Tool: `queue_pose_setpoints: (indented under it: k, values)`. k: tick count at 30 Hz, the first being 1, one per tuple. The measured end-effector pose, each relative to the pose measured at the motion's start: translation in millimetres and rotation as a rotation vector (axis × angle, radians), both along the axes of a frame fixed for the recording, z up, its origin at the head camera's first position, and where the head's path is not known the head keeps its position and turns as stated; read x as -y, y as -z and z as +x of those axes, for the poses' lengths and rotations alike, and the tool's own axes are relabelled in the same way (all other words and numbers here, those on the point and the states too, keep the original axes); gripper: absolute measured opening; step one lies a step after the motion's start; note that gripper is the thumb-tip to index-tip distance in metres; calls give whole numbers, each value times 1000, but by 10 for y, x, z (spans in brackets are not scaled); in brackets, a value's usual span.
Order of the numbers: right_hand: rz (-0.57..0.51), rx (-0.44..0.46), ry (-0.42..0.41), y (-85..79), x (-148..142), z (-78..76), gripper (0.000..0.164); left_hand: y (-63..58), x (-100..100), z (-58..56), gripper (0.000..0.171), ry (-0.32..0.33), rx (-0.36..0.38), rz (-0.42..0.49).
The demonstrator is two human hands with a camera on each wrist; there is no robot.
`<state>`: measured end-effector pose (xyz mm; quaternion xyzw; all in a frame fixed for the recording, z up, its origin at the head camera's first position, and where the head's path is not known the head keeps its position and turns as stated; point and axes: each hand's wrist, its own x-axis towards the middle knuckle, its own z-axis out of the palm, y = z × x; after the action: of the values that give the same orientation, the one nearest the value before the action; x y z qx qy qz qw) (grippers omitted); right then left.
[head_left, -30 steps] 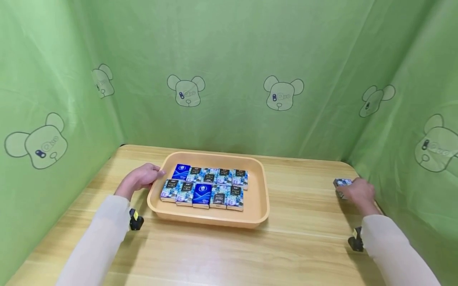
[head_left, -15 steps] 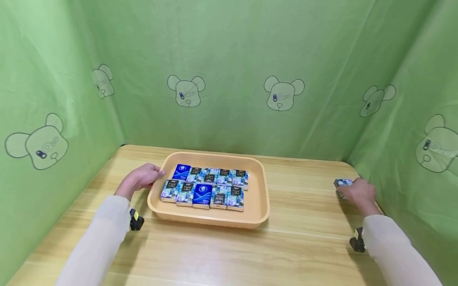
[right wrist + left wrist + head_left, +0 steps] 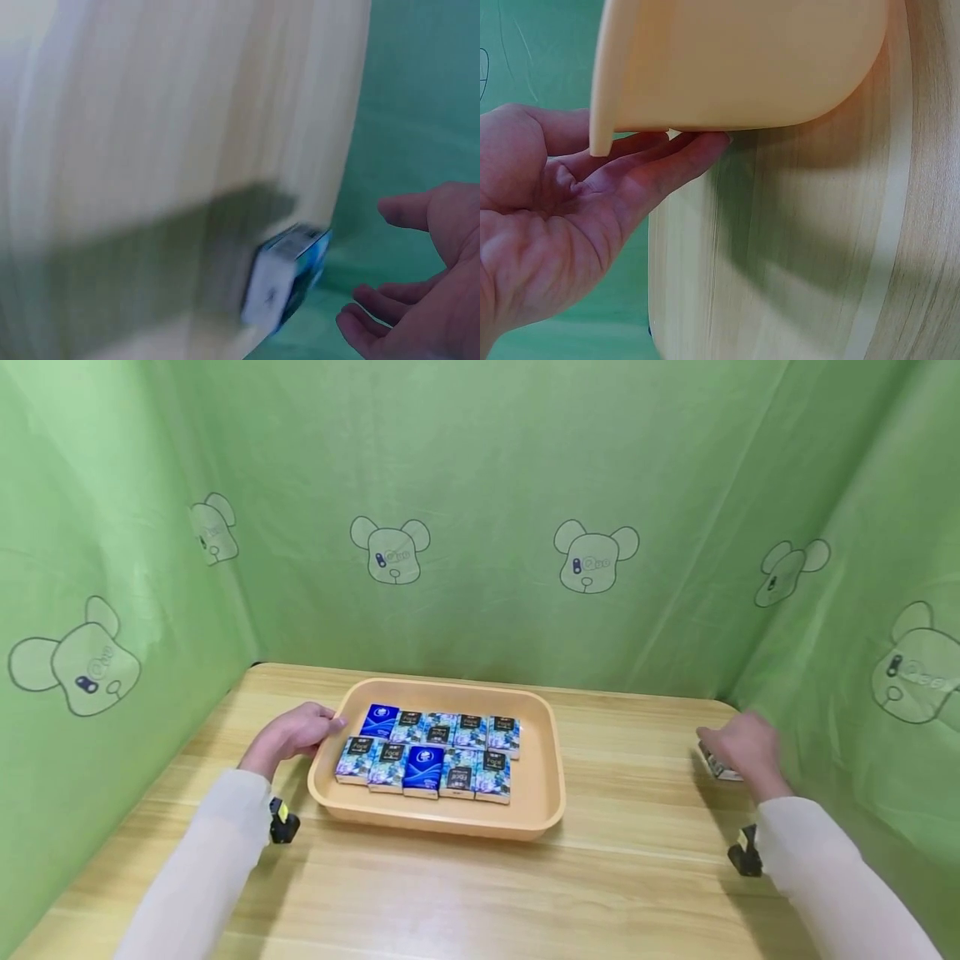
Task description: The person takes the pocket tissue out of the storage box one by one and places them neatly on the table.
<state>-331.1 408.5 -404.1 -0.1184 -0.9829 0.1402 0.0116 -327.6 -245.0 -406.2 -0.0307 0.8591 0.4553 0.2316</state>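
A peach plastic tray stands on the table, left of the middle. My left hand grips its left wall, thumb over the rim and fingers underneath, as the left wrist view shows. Two rows of pocket tissue packs lie inside, most floral with a black label, two plain dark blue. Near the table's right edge, my right hand hovers over another pocket tissue pack and partly hides it in the head view. In the right wrist view, thumb and fingers are spread apart from that pack, holding nothing.
The wooden table ends close beyond the lone pack on the right. Green curtains printed with bear heads surround it at the back and both sides. Bare tray floor shows right of the packs.
My right hand has let go of the tissue pack at the right and lifted slightly; the pack stays on the table. My left hand and the tray have not visibly moved.
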Motion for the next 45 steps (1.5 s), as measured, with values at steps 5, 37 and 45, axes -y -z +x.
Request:
queue_pose_setpoints:
  k: [5, 37, 45]
  values:
    - [-46, -73, -46, -86, 376, -78, 72, 9, 8, 2, 52, -2, -1, 13]
    - [-199, -238, -491, -129, 2447, 201, 50, -30, -5, -18, 40, -8, -28, -97]
    - [-176, -65, -565, -22, 2682, 368, 48, -18, -8, -20, 43, -4, -36, -103]
